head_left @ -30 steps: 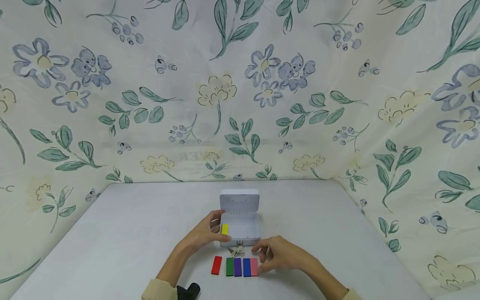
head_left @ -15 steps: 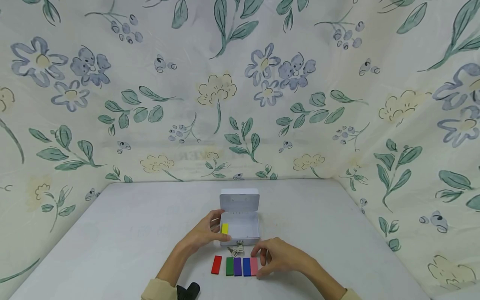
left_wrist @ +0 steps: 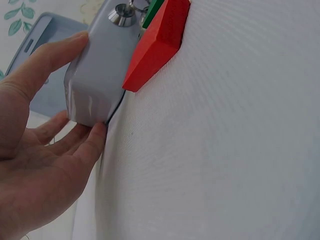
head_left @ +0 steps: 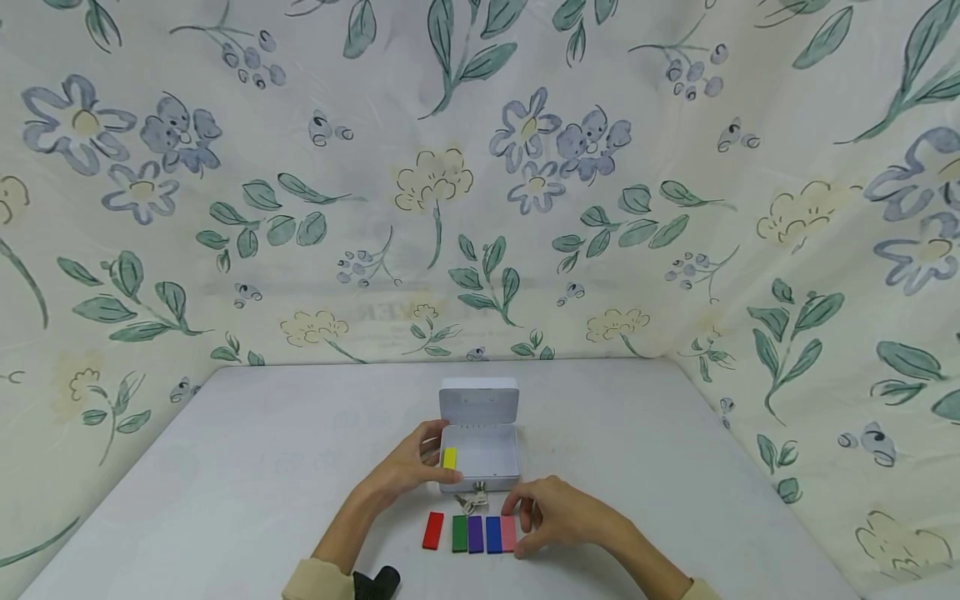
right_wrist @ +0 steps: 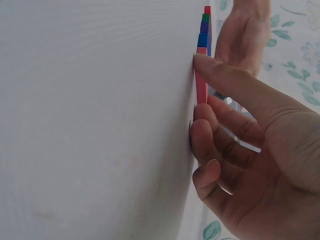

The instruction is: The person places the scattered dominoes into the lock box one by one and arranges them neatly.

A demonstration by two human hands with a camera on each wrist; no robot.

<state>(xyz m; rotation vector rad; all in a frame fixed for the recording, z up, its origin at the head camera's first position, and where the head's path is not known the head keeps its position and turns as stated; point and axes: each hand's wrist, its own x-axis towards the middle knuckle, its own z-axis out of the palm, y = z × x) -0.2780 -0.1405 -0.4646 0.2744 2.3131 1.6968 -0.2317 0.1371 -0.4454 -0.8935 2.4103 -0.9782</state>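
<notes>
A small white metal lockbox (head_left: 498, 450) stands with its lid (head_left: 480, 404) raised. Gripping its left side is my left hand (head_left: 405, 462), thumb over the front rim and fingers around the side wall (left_wrist: 90, 100). Inside, at the left, a yellow block (head_left: 450, 457) shows. In front of the box lies a row of flat blocks: red (head_left: 432, 531), green (head_left: 459, 533), purple (head_left: 476, 534), blue (head_left: 493, 535) and pink (head_left: 508, 533). My right hand (head_left: 566, 512) pinches the pink block end to end between thumb and index finger; its other fingers curl loosely (right_wrist: 205, 175).
Keys (head_left: 472, 502) hang from the lock (head_left: 480, 486) at the box front, just behind the row of blocks. The white table (head_left: 337, 417) runs back to a floral cloth (head_left: 480, 208). A black object (head_left: 377, 582) sits by the left sleeve (head_left: 321, 581).
My right hand has shifted very slightly, its thumb settling at the near end of the pink block. The left hand, the box and the other blocks look unmoved.
</notes>
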